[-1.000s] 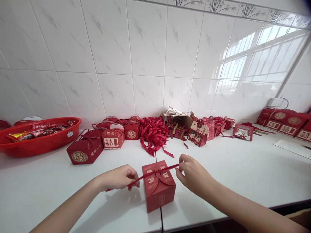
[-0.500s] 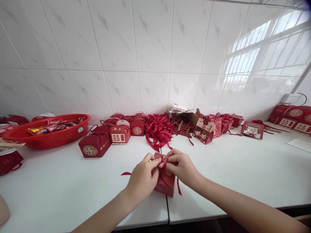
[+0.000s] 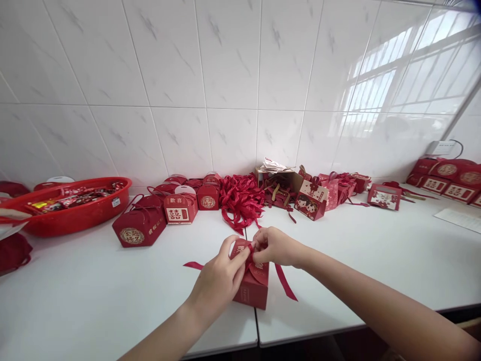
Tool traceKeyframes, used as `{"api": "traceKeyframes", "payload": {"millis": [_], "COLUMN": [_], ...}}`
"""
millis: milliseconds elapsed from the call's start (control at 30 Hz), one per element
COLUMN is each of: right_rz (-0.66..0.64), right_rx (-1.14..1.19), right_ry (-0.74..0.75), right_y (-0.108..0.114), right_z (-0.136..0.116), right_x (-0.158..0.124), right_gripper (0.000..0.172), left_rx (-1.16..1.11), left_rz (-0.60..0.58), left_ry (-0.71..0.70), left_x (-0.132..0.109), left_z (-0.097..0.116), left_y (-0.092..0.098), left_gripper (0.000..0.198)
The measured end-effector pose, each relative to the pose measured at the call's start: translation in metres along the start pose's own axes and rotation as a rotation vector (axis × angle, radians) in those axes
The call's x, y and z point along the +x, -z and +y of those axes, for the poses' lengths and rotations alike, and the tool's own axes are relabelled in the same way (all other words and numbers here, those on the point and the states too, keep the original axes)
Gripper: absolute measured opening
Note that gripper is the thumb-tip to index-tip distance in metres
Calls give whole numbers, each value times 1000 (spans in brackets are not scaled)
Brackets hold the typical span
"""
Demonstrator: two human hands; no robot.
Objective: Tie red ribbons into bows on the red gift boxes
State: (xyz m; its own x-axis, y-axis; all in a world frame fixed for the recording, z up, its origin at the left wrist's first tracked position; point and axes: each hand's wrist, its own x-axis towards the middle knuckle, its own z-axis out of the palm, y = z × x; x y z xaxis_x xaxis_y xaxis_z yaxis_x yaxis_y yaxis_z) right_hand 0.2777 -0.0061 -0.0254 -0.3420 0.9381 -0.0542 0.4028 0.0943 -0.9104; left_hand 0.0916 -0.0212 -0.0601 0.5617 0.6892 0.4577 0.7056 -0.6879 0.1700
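A red gift box (image 3: 251,293) with pale lettering stands near the table's front edge, over the seam between two white tabletops. My left hand (image 3: 220,273) lies along its left side, thumb and fingertips pinching the red ribbon at the top. My right hand (image 3: 276,246) closes on the same ribbon from the right, its fingertips touching those of the left. One ribbon tail (image 3: 286,283) hangs out to the right, and another sticks out on the left behind my left hand. The knot area is mostly covered by fingers.
A red basin (image 3: 75,218) of wrapped sweets sits at the left. Along the wall stand several red boxes (image 3: 139,223), a heap of red ribbons (image 3: 240,198), an open carton (image 3: 298,181) and a cartoon-print box (image 3: 310,200). More boxes (image 3: 447,178) are at the far right.
The view has shifted slightly to the right. My fingers have moved a little at the ribbon, and the right ribbon tail now extends farther out. The arm at the left edge is gone.
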Motion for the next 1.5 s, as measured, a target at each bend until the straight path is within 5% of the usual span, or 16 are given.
{"api": "traceKeyframes", "payload": {"millis": [233, 433, 700, 833, 1133, 1333, 1500], "right_rz": [-169, -243, -204, -111, 292, 489, 530], "right_rx": [-83, -166, -162, -165, -505, -735, -926], "right_ry": [18, 25, 102, 188, 300, 379, 427], "right_y": [16, 18, 14, 13, 15, 3, 1], "right_z": [1, -1, 1, 2, 23, 25, 29], "right_x": [7, 13, 6, 0, -27, -28, -31], "right_gripper": [15, 20, 4, 6, 10, 12, 17], "left_rx": [-98, -300, -631, -577, -392, -719, -661], "left_rz": [-76, -57, -29, -17, -237, -353, -319], "left_ry": [-100, -400, -324, -188, -4, 125, 175], "left_x": [11, 27, 34, 27, 22, 36, 38], "left_z": [-10, -33, -36, -36, -41, -28, -29], "left_y": [9, 11, 4, 8, 41, 32, 24], "left_gripper": [35, 27, 18, 16, 10, 25, 35]}}
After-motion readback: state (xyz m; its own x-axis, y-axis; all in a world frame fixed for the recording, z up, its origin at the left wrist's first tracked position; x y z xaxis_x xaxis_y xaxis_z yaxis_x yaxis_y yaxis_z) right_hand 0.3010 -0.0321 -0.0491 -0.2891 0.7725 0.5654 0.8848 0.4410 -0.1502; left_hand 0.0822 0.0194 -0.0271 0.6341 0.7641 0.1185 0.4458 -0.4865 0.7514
